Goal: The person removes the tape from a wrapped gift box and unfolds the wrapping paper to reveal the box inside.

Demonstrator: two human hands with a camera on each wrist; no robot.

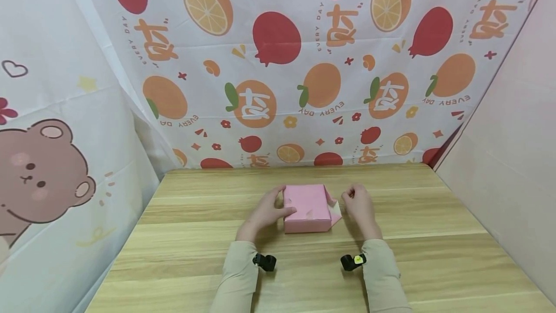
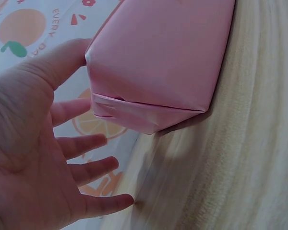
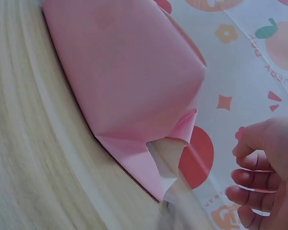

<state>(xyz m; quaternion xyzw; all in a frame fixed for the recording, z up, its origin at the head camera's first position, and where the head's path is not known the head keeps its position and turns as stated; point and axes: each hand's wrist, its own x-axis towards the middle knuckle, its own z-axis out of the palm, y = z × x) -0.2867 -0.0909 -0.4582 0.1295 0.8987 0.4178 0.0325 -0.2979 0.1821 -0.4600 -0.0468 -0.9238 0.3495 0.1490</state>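
A box wrapped in pink paper [image 1: 306, 202] lies on the wooden table between the two hands. My left hand [image 1: 267, 210] is at its left side; the thumb rests on the top edge and the other fingers spread straight beside the folded end [image 2: 149, 112]. At the right end, the wrapping flap [image 3: 134, 158] sticks out loose and creased, with its pale inner side [image 3: 165, 155] showing and a ragged edge. Apart from the box, my right hand [image 1: 359, 206] has curled fingers and pinches a tiny pink scrap [image 3: 239, 133] between thumb and forefinger.
The wood-grain table [image 1: 182, 255] spreads around the box. Behind it hangs a white fruit-print cloth [image 1: 278, 110]; a bear-print cloth [image 1: 43, 173] hangs at the left and a pale cloth [image 1: 512, 158] at the right. Black wrist cameras [image 1: 266, 262] sit on both sleeves.
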